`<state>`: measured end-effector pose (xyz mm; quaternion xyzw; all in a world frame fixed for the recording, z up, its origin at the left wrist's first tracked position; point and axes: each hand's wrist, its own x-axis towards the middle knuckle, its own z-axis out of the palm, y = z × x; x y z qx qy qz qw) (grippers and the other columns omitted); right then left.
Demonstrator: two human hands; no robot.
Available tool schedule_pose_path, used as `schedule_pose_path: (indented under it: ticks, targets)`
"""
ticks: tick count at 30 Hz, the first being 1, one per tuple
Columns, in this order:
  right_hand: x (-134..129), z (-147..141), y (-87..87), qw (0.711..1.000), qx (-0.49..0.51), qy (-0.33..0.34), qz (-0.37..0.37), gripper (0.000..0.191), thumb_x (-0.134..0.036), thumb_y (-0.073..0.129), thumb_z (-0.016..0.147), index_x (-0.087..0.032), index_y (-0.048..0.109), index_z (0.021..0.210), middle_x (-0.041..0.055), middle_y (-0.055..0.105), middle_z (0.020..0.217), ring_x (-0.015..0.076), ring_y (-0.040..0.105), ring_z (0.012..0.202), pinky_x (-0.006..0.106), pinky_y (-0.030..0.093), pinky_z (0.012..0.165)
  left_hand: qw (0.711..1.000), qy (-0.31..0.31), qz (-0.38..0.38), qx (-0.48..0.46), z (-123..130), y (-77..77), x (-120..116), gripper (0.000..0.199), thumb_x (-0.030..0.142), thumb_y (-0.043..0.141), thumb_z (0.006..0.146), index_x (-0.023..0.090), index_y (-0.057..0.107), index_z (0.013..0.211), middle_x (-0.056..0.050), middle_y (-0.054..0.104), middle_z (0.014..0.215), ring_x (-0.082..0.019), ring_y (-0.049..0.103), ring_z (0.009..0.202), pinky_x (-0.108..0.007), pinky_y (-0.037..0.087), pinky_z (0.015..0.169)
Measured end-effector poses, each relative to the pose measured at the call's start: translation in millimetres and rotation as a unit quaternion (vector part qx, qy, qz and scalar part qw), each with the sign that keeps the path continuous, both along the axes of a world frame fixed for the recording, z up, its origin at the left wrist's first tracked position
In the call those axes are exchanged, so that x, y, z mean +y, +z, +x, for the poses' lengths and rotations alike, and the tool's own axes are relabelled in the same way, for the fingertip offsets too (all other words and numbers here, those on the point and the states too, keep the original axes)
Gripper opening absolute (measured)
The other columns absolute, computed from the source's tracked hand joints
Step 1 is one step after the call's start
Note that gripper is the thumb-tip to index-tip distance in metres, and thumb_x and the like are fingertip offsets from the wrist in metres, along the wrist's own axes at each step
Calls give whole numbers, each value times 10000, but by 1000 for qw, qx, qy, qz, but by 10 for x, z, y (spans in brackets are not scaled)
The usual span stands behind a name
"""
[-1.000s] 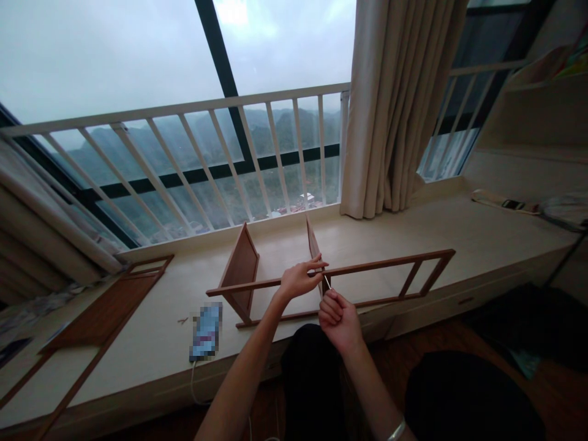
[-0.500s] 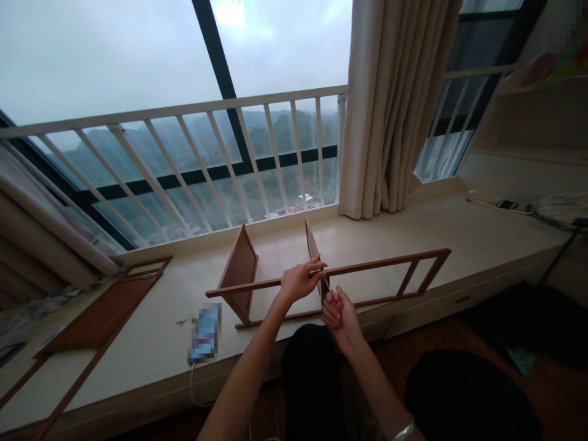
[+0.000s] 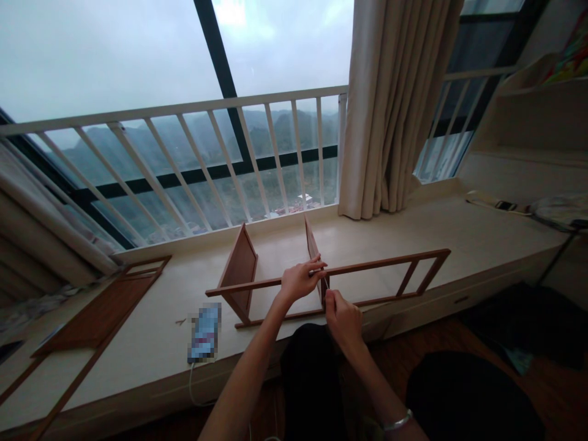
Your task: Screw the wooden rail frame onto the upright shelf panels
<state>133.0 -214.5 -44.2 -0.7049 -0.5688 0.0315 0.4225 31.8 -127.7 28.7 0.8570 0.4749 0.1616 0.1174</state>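
A brown wooden frame (image 3: pixel 381 265) lies along the front of the pale ledge, with two brown panels standing up from it, a left panel (image 3: pixel 241 266) and a middle panel (image 3: pixel 312 239). My left hand (image 3: pixel 301 278) is closed around the frame's upper rail where the middle panel meets it, some fingers stretched over the joint. Just below and to the right, my right hand (image 3: pixel 340 313) is curled in a fist at the same joint. A thin tool seems to run up from it; most of it is hidden.
A phone (image 3: pixel 204 334) with a white cable lies at the ledge's front edge, small bits beside it. Another brown wooden frame (image 3: pixel 101 312) rests at the left. A curtain (image 3: pixel 381 110) hangs beside the railing (image 3: pixel 184 112). A dark round seat (image 3: pixel 468 398) is at lower right.
My right hand has turned over, from curled fingers facing up to a fist with its back showing, and sits slightly further right. My left hand and the frame have stayed in place.
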Motion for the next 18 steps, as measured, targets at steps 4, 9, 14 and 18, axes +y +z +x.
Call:
schedule_pose_path:
  ticks: [4, 9, 14, 18]
  targets:
    - [71, 26, 4, 999, 28, -2, 33, 299, -373, 338, 819, -196, 545, 696, 3, 497, 504, 93, 375, 440, 234, 162, 493, 1000, -7, -4, -1, -13, -3, 18, 310, 472, 363, 777, 439, 477, 1064, 150, 354, 1259, -160, 508, 994, -258, 412, 792]
    - [102, -8, 32, 987, 148, 48, 44, 333, -384, 322, 821, -182, 539, 670, -2, 479, 515, 97, 392, 472, 233, 212, 502, 1000, -21, -10, -5, -37, -3, 42, 314, 455, 305, 803, 454, 459, 1077, 165, 339, 1262, -153, 517, 981, -255, 410, 796]
    - [130, -176, -2, 867, 484, 94, 72, 393, -453, 312, 809, -161, 508, 632, -60, 318, 425, 68, 281, 397, 208, 205, 424, 999, -25, -20, -1, -45, 15, 39, 329, 425, 344, 792, 443, 438, 1106, 156, 327, 1270, -150, 509, 993, -239, 406, 806]
    - [131, -287, 24, 696, 700, 132, 91, 300, -411, 384, 795, -160, 503, 682, -90, 242, 408, 50, 163, 368, 189, 134, 372, 1000, -21, -22, 9, -42, 29, 28, 349, 427, 387, 769, 424, 442, 1114, 139, 322, 1279, -160, 516, 984, -241, 413, 795]
